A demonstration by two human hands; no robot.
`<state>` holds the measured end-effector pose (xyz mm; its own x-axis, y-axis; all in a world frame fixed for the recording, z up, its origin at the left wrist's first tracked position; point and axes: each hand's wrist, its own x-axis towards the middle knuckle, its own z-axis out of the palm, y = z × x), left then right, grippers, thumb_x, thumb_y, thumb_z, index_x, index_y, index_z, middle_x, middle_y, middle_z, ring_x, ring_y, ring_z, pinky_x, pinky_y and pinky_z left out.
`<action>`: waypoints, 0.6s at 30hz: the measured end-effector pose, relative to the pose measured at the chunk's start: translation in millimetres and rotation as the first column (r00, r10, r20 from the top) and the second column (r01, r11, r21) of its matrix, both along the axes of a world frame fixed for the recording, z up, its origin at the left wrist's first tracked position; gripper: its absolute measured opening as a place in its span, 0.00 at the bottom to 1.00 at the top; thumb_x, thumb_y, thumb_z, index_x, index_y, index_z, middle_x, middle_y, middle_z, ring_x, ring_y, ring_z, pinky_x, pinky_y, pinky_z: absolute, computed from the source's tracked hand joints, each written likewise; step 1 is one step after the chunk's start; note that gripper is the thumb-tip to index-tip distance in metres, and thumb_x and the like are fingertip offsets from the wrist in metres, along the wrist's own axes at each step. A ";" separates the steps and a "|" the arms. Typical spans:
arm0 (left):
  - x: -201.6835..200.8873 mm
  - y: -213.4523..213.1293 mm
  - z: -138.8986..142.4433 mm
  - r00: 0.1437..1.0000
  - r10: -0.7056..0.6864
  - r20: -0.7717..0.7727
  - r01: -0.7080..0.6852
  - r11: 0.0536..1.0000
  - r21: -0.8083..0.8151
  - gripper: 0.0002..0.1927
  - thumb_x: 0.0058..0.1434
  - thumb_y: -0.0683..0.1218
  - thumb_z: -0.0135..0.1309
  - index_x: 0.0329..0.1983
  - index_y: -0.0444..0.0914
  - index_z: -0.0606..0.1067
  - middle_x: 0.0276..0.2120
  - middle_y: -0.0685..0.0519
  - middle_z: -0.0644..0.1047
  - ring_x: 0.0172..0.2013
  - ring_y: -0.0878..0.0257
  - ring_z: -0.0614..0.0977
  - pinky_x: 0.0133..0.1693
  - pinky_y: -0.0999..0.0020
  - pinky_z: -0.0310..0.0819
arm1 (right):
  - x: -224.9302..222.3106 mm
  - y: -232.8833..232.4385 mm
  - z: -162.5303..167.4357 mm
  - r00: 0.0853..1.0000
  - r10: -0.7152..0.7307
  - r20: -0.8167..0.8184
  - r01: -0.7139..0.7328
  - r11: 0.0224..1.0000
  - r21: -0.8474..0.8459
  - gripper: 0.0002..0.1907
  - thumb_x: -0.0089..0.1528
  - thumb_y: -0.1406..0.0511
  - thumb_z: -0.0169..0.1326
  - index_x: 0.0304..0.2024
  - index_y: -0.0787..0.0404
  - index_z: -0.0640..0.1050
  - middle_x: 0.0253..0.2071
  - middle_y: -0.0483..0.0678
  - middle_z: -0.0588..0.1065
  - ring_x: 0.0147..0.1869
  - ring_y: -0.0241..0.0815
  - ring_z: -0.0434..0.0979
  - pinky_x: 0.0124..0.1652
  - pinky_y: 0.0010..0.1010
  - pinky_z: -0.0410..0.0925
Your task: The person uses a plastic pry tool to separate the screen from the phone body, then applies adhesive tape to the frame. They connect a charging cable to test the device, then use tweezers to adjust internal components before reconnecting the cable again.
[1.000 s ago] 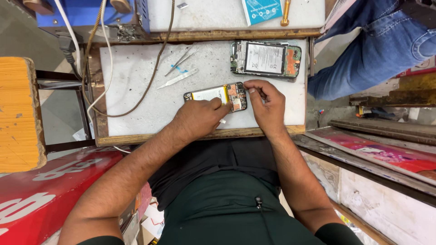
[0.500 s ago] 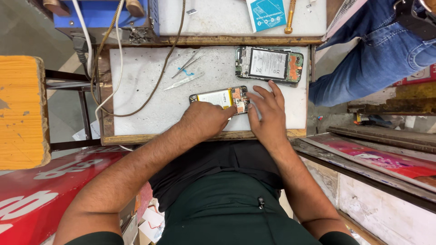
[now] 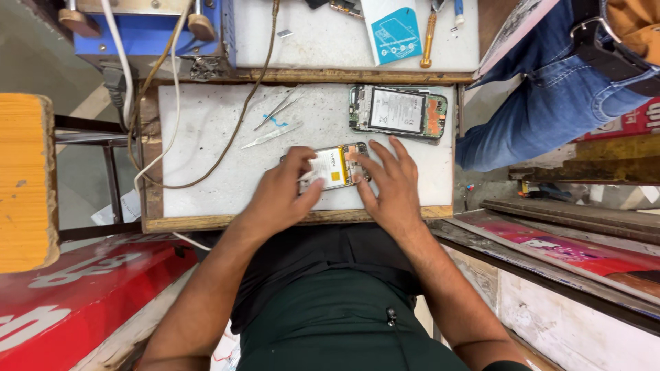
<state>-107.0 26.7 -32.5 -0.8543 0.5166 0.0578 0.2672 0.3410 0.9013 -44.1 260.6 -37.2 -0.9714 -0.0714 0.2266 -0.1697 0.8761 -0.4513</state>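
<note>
Left hand (image 3: pixel 278 196) rests on the white bench (image 3: pixel 206 137), fingers curled loosely over the left end of a small opened phone (image 3: pixel 333 167). Thumb lies along its near edge, fingertips press its far-left corner. So left fingers are grasping the phone lightly, pinning it flat.

Right hand (image 3: pixel 392 189) is at the phone's right end, fingers spread and flat, released, not clenched. Index fingertip touches the phone's right edge; the other fingers splay out onto bare bench past it. Nothing held in that hand.

Phone sits between the two hands, back cover off, lying flat, long axis left to right. Yellow-and-white battery shows in the gap between the fingers, circuit board at its right end.

Just beyond the left fingers: a pair of tweezers (image 3: pixel 271 135) lying flat, apart from the hand. A second thin metal tool (image 3: pixel 278 108) lies just past that, angled the same way.

Beyond the right fingers: a second, larger opened phone (image 3: pixel 397 111), back off, battery up, near the bench's far-right corner. Well apart from the small phone.

A brown cable (image 3: pixel 237 124) loops across the bench left of the left fingers.

Further out, on a second surface: a screwdriver with orange handle (image 3: pixel 427 34) and a blue-and-white packet (image 3: pixel 392 31).

Right of the bench: another person's leg in blue jeans (image 3: pixel 550 103).
</note>
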 end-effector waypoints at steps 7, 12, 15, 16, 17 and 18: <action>8.9 -57.4 -2.3 0.982 0.187 0.035 -0.186 0.982 -0.020 0.07 0.73 0.41 0.44 0.52 0.35 0.67 0.31 0.43 0.76 0.30 0.56 0.79 0.35 0.60 0.75 | -5.7 -5.2 2.2 1.000 0.010 0.008 -0.010 0.999 0.034 0.17 0.63 0.61 0.60 0.55 0.52 0.82 0.67 0.55 0.69 0.76 0.62 0.57 0.67 0.53 0.54; 12.0 -67.9 -1.1 0.971 0.235 -0.034 -0.235 0.972 0.003 0.09 0.73 0.41 0.45 0.53 0.32 0.65 0.32 0.41 0.76 0.33 0.54 0.80 0.36 0.61 0.74 | -6.0 -6.4 -1.5 1.000 0.011 -0.009 -0.011 1.000 0.020 0.17 0.63 0.63 0.60 0.55 0.55 0.82 0.67 0.56 0.70 0.75 0.61 0.61 0.69 0.55 0.54; 12.8 -65.5 -0.4 0.964 0.245 0.101 -0.239 0.969 -0.062 0.07 0.72 0.41 0.43 0.50 0.34 0.68 0.29 0.44 0.76 0.27 0.54 0.79 0.33 0.60 0.74 | -2.8 -3.9 -2.2 0.999 -0.008 -0.042 0.005 0.998 -0.060 0.16 0.65 0.66 0.58 0.57 0.55 0.81 0.69 0.55 0.70 0.77 0.59 0.62 0.71 0.51 0.57; 10.2 -64.2 -0.3 0.974 0.224 0.036 -0.221 0.973 -0.071 0.07 0.72 0.41 0.44 0.49 0.34 0.70 0.32 0.45 0.77 0.29 0.54 0.81 0.34 0.60 0.76 | -1.7 -3.4 -2.0 0.999 0.009 -0.046 -0.011 0.999 -0.041 0.16 0.64 0.66 0.58 0.55 0.54 0.82 0.68 0.55 0.70 0.77 0.59 0.62 0.70 0.51 0.57; 6.9 -63.2 0.1 0.979 0.201 -0.034 -0.203 0.976 -0.082 0.08 0.71 0.41 0.45 0.49 0.35 0.72 0.35 0.45 0.79 0.31 0.55 0.82 0.35 0.61 0.77 | -0.3 -2.8 -1.5 0.998 0.026 -0.054 -0.027 0.999 -0.022 0.16 0.63 0.66 0.58 0.54 0.53 0.82 0.68 0.56 0.70 0.76 0.60 0.62 0.70 0.51 0.57; 6.4 -62.5 1.0 0.980 0.193 -0.046 -0.197 0.975 -0.103 0.10 0.71 0.42 0.46 0.52 0.36 0.73 0.34 0.46 0.78 0.31 0.55 0.82 0.35 0.61 0.77 | 0.9 -2.6 -0.9 0.997 0.042 -0.059 -0.043 0.999 -0.003 0.16 0.62 0.66 0.58 0.53 0.52 0.83 0.67 0.56 0.70 0.75 0.60 0.62 0.69 0.50 0.58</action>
<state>-100.6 -35.8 -31.5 -0.9376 0.3449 0.0431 0.2168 0.4834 0.8481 -43.2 258.0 -38.1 -0.9525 -0.1112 0.2836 -0.2331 0.8655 -0.4434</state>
